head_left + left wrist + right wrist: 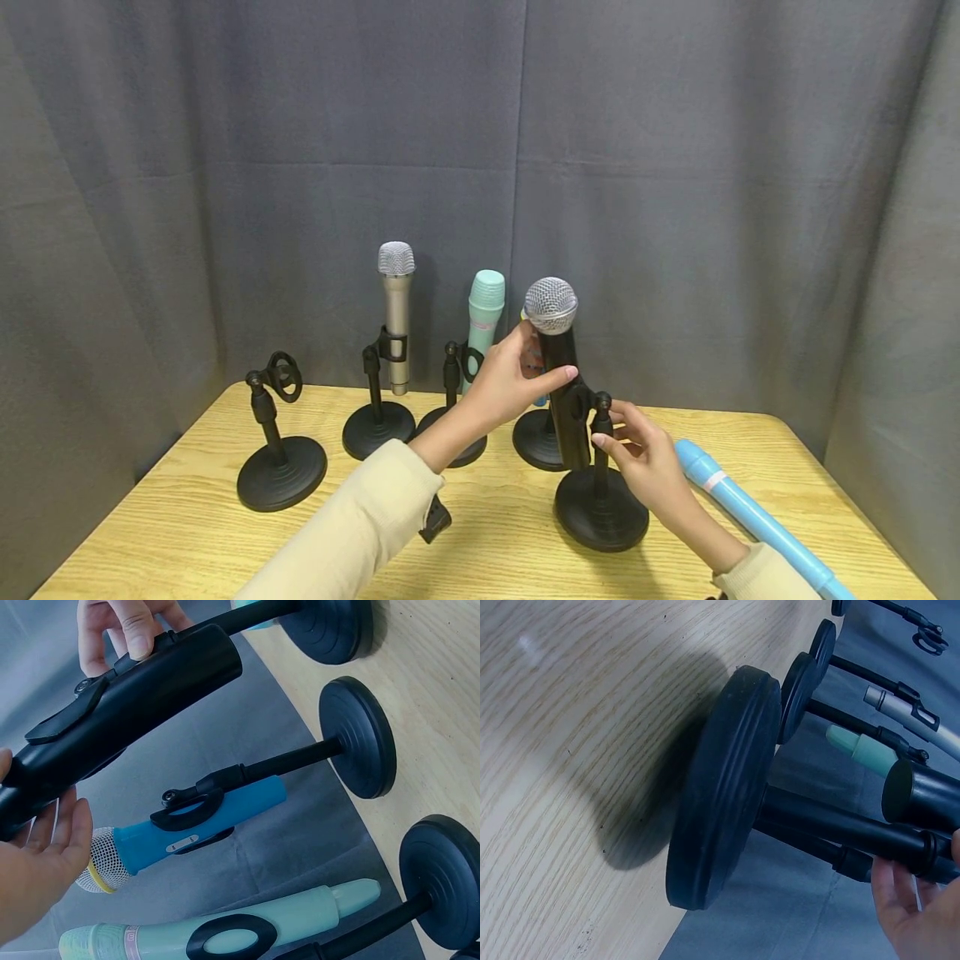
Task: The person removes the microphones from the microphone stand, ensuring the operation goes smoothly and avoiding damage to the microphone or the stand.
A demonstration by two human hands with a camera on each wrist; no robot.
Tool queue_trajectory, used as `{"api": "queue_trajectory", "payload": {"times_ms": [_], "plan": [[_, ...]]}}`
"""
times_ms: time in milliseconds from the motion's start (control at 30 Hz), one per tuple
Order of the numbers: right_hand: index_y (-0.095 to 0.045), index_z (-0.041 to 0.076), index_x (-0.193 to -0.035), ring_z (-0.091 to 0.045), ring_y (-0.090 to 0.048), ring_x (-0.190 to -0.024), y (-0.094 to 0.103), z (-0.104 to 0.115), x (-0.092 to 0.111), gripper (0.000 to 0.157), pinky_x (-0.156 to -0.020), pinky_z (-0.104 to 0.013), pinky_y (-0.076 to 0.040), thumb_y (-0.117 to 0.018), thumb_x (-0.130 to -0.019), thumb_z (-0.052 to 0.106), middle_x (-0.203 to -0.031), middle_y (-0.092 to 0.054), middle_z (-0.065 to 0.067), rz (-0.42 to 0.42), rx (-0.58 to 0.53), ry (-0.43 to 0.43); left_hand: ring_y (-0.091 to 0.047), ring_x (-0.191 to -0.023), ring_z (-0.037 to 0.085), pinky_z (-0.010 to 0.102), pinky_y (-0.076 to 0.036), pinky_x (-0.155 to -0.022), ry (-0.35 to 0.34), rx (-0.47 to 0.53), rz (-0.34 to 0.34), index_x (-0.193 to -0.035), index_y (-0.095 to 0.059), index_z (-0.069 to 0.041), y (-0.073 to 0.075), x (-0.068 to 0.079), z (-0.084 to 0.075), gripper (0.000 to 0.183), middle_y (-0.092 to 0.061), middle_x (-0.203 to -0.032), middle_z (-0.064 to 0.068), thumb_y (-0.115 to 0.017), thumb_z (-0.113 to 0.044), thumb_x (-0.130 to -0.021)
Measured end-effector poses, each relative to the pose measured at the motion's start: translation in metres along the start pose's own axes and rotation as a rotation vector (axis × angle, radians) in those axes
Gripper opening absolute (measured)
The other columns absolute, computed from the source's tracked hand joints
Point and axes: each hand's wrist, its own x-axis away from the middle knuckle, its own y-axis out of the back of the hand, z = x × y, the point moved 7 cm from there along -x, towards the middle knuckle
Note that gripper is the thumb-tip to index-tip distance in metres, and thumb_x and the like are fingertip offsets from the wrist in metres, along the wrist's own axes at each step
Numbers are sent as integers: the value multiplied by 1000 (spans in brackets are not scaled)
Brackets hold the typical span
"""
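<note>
A black microphone (573,442) with a silver mesh head sits tilted in the clip of a black desk stand (602,517). My left hand (510,375) grips its upper body, just below the mesh; in the left wrist view, fingers curl under the black barrel (150,697). With thumb and fingers, my right hand (645,458) holds the stand's post near the clip joint. Seen from the right wrist, the stand's round base (724,787) is tipped, its shadow beside it on the wood.
Behind stand a silver microphone (397,308), a mint microphone (486,312) and a blue microphone (202,832), each in a stand. A stand with a bare clip (281,471) is at left. A light-blue microphone (757,512) lies at right. Grey curtains (360,125) surround the table.
</note>
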Motion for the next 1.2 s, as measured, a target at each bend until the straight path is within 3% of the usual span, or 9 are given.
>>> {"api": "queue_trajectory", "payload": {"times_ms": [700, 1200], "plan": [[-55, 9, -115, -5, -61, -78, -2, -1, -1, 32, -63, -20, -52, -62, -84, 5, -97, -61, -9, 50, 10, -41, -63, -90, 20, 26, -52, -73, 1, 43, -38, -116, -50, -12, 9, 3, -4, 44, -62, -102, 9, -70, -26, -80], [-56, 8, -114, -2, -57, -75, -4, 7, 0, 30, -57, -21, -50, -62, -84, 4, -96, -61, -9, 49, 44, -13, -64, -87, 19, 26, -52, -72, -1, 7, -47, -118, -50, -13, 13, 4, -5, 45, -62, -98, 8, -70, -28, -80]]}}
